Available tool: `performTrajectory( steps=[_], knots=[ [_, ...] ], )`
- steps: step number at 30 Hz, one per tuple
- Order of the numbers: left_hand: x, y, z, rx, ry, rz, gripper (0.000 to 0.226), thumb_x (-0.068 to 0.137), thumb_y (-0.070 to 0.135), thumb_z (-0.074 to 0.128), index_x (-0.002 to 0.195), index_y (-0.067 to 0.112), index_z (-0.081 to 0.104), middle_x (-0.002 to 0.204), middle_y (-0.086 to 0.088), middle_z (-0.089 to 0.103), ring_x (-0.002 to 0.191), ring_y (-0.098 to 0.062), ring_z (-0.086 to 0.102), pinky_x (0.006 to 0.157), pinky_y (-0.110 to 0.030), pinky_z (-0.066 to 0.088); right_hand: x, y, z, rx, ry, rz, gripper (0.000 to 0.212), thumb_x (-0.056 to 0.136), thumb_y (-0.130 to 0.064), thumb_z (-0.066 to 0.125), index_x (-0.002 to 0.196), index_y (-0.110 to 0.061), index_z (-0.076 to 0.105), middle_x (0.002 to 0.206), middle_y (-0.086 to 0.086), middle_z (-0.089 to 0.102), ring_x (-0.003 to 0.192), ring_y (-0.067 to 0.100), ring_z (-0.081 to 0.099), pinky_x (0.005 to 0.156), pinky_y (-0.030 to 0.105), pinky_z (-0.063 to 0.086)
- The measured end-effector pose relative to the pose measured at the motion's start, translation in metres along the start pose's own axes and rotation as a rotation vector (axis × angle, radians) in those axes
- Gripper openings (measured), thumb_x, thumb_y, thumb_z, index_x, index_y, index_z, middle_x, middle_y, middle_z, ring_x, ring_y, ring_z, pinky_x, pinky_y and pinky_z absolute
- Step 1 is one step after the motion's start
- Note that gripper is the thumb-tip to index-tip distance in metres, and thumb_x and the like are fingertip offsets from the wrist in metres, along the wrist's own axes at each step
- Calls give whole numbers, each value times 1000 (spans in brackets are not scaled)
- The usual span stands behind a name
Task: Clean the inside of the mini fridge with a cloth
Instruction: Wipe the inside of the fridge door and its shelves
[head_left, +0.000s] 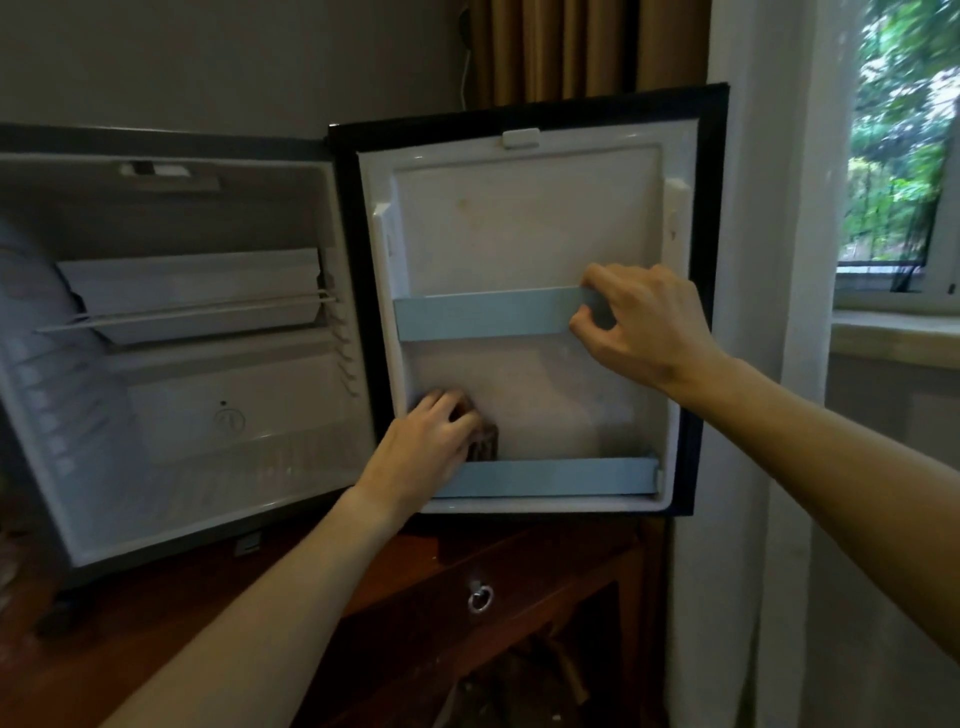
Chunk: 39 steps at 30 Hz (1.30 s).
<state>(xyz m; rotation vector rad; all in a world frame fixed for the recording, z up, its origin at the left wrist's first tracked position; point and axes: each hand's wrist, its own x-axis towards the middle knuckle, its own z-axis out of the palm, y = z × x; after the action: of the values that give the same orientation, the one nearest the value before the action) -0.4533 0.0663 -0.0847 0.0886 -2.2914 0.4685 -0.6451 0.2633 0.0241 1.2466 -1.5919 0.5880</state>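
Note:
The mini fridge (171, 467) stands open on a wooden cabinet, its white interior holding a wire shelf (182, 312). Its door (519, 223) is swung out to the right, inner side facing me. My left hand (431, 441) grips a dark cloth (485, 441) against the lower left of the door's inner panel, just above the lower blue rail (561, 475). My right hand (644, 322) pinches the right end of the upper blue rail (483, 314), thumb below and fingers above.
The wooden cabinet (156, 597) under the fridge has a drawer with a metal ring pull (480, 597). A white sheer curtain (753, 312) hangs right beside the door's edge. A window (898, 130) is at the far right, brown drapes (571, 47) behind.

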Motion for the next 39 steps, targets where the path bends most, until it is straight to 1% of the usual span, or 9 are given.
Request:
performTrajectory(
  steps=[5,10,16,20,22,24,30,36,39],
  knots=[
    [35,-3,-18,-36,155,-153,18,81,10,74,97,10,65,102,-8,57,92,-29,58,61,-39,53,-1,-2,3,-7,17,7,21,86,-37,51,80,-16,51,68,0,54,55,19,43,59,34,39],
    [36,1,-14,-47,202,-147,16,80,6,76,94,7,69,103,-7,61,92,-26,59,67,-38,55,0,-2,3,-4,17,18,22,85,-38,52,82,-17,53,68,-1,53,55,18,42,59,33,38],
    [7,12,14,-74,16,-6,13,87,11,65,98,9,73,108,-7,66,100,-29,62,70,-46,60,1,-2,5,-11,15,23,25,83,-40,54,85,-15,55,70,3,56,57,23,47,60,38,43],
    [19,2,1,-23,-70,96,16,89,17,63,102,13,72,109,-3,62,102,-26,60,59,-46,58,-1,-2,4,-29,21,27,26,82,-40,54,84,-14,55,69,4,57,58,24,48,59,37,42],
    [30,-3,-12,0,19,29,13,86,14,68,98,12,71,105,-4,61,95,-27,60,59,-45,57,-1,-3,4,-25,23,26,26,82,-40,54,83,-14,55,69,4,56,57,23,48,59,38,42],
    [41,-8,-22,-27,147,-125,13,83,11,74,96,11,71,100,-4,63,88,-27,62,62,-45,56,-2,-3,5,-16,41,33,25,82,-39,55,84,-14,56,69,3,56,57,24,48,59,37,40],
    [42,0,-21,-62,203,-210,15,80,8,77,94,11,73,99,-2,65,83,-25,61,65,-38,55,-1,-2,6,-13,45,31,26,82,-40,55,87,-14,58,70,3,57,59,24,50,60,36,41],
    [14,9,7,35,-41,78,18,85,8,71,102,14,72,112,-3,63,105,-29,61,60,-46,59,0,0,6,-3,23,27,26,81,-40,56,86,-14,57,70,4,57,59,26,51,60,38,42],
    [14,4,5,28,-75,140,16,86,10,72,101,16,73,111,-1,65,104,-28,63,55,-44,58,-2,1,5,-7,25,24,28,80,-40,56,88,-14,57,71,4,57,60,25,51,61,37,41]
  ],
)
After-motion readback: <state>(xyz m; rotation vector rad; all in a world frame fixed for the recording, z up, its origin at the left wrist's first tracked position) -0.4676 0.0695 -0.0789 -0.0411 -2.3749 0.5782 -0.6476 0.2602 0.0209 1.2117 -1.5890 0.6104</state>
